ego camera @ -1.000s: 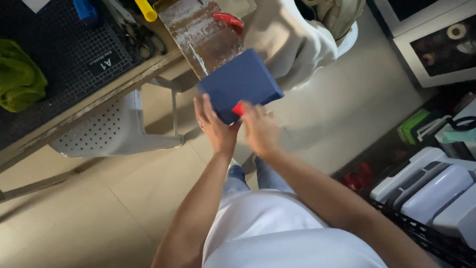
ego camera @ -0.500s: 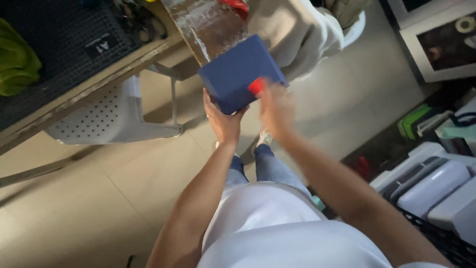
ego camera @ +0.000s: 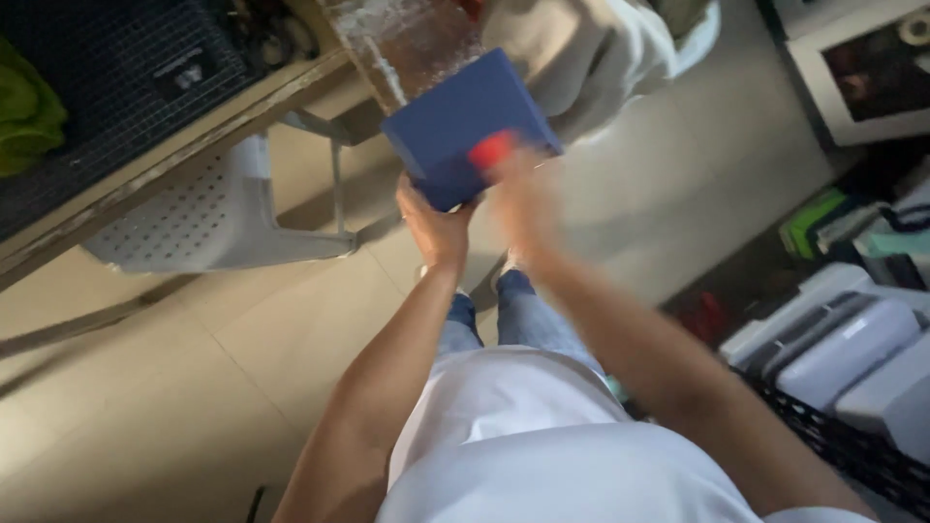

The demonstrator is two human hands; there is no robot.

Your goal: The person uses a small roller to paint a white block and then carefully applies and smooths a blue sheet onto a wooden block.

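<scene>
The blue flat box (ego camera: 465,126) sits upper centre of the frame, held up off the floor. The left hand (ego camera: 436,218) is closed on its lower corner, fingers beneath. The right hand (ego camera: 518,194) is blurred at the box's lower right edge, by a small red object (ego camera: 492,150); its grip cannot be made out. The box looks stiff, light and smooth, best held by opposite edges. At upper left a workbench (ego camera: 174,165) edge and a white perforated chair (ego camera: 194,218) stand close. White cases in a black crate (ego camera: 852,358) crowd the lower right.
</scene>
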